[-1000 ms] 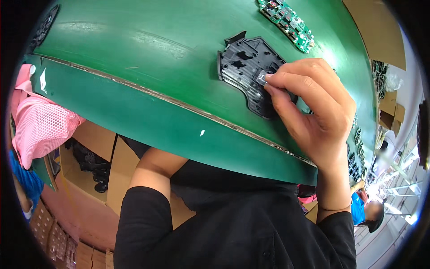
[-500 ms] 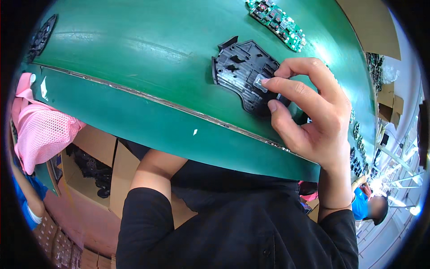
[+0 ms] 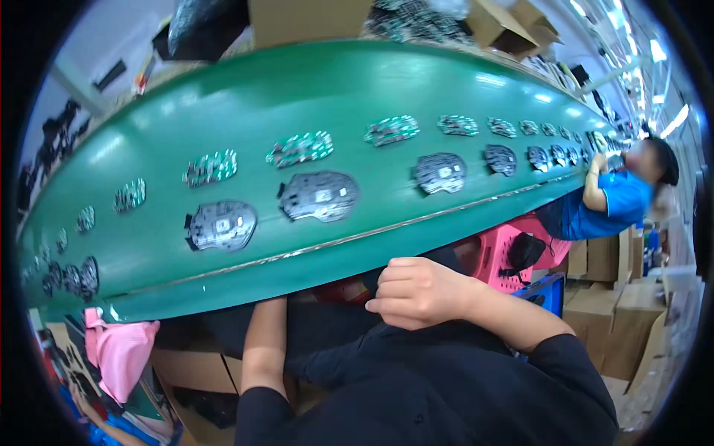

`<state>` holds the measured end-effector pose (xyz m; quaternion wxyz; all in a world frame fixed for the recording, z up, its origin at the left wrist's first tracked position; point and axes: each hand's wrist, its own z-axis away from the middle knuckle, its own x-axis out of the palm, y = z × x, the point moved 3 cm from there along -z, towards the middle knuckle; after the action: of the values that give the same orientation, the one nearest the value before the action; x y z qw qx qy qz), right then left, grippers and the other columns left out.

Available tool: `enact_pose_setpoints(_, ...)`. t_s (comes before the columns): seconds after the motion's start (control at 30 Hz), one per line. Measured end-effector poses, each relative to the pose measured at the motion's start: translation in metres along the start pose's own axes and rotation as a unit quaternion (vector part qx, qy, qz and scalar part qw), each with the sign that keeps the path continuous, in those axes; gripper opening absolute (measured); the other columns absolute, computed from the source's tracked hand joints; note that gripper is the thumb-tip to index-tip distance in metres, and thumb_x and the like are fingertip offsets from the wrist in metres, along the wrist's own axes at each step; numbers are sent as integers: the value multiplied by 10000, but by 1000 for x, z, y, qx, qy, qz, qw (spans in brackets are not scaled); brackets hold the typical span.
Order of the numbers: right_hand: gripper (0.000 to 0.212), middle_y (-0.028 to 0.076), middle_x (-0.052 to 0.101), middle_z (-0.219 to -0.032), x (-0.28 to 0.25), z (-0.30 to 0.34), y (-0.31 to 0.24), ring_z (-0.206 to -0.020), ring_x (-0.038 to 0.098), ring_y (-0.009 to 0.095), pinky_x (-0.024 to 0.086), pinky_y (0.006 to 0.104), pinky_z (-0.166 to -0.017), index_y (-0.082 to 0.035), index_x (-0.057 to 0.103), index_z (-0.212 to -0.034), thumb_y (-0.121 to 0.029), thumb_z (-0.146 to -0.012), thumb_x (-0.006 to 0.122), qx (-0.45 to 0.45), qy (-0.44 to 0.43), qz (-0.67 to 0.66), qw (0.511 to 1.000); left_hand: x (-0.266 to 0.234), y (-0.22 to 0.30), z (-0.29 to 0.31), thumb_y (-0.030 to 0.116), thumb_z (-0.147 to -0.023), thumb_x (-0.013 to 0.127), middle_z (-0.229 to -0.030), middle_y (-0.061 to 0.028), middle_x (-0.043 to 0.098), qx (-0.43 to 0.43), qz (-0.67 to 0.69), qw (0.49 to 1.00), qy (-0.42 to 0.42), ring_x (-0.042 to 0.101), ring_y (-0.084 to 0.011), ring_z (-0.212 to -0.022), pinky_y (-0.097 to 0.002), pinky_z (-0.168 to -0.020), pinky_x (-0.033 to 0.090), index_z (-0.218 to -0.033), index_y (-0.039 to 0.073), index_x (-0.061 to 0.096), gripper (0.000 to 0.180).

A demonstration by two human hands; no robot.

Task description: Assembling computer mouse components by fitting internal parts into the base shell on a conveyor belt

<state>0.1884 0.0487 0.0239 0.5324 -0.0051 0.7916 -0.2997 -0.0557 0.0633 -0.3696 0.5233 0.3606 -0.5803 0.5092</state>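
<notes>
My right hand [image 3: 422,293] is off the table, in front of its near edge and above my lap. Its fingers are curled in with the thumb against them; whatever may be inside is hidden. My left forearm [image 3: 265,338] passes beneath the table edge, which hides the hand. On the green tabletop nearest to me lie a black plastic shell [image 3: 327,195] with a small pale square on it, a second such shell [image 3: 223,225] to its left and another [image 3: 440,174] to its right. Behind them lies a green circuit board [image 3: 300,149]. Neither hand touches these.
Several more boards [image 3: 392,130] and shells run in two rows along the table [image 3: 245,97]. A person in blue [image 3: 628,195] works at the right end. A pink basket [image 3: 497,256] stands beside me, pink mesh cloth [image 3: 126,353] hangs at left, cartons [image 3: 506,26] stand behind the table.
My right hand has left the black shell and drawn back off the table, its fingers now curled. The view has swung up and wider, showing the whole rows.
</notes>
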Motion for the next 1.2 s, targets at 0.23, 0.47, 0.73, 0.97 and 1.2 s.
enact_pose_setpoints(0.23,204,51,649,-886,-12,83,13,-780,623,225,530,331,-744,-56,705,-934,5,-745,752,77,96,-10,992,147,-150,66,415,-1106,402,-1069,-44,422,-94,-250,963,28,372,-205,-909,-369,-786,271,-1141,163,416,255)
enact_pose_setpoints(0.47,211,56,644,-965,-9,56,15,-804,612,216,526,320,-757,-56,725,-981,-18,-779,776,-1,177,-194,965,253,-239,71,295,-1116,453,-597,13,440,18,-168,957,235,321,-72,-422,-205,-372,245,-725,145,457,418)
enact_pose_setpoints(0.73,250,53,644,-1017,-4,32,25,-826,602,196,513,304,-735,-69,738,-1042,-26,-803,799,-42,206,-421,882,308,-238,40,261,-1095,484,-604,27,461,177,-10,972,157,344,-57,-422,-205,-360,277,-729,155,481,381)
enact_pose_setpoints(0.97,276,58,606,-968,13,49,41,-782,546,152,469,276,-677,-57,716,-1034,-43,-789,841,48,161,-460,872,288,-253,39,258,-1088,482,-611,15,467,133,51,981,132,338,-70,-418,-219,-324,236,-742,141,501,366)
enact_pose_setpoints(1.2,368,62,589,-944,17,54,41,-772,530,144,450,266,-656,-34,666,-1043,-126,-764,888,67,248,-452,854,290,-247,27,262,-1096,455,-612,-1,466,123,115,978,126,317,-87,-393,-215,-309,226,-741,130,505,382)
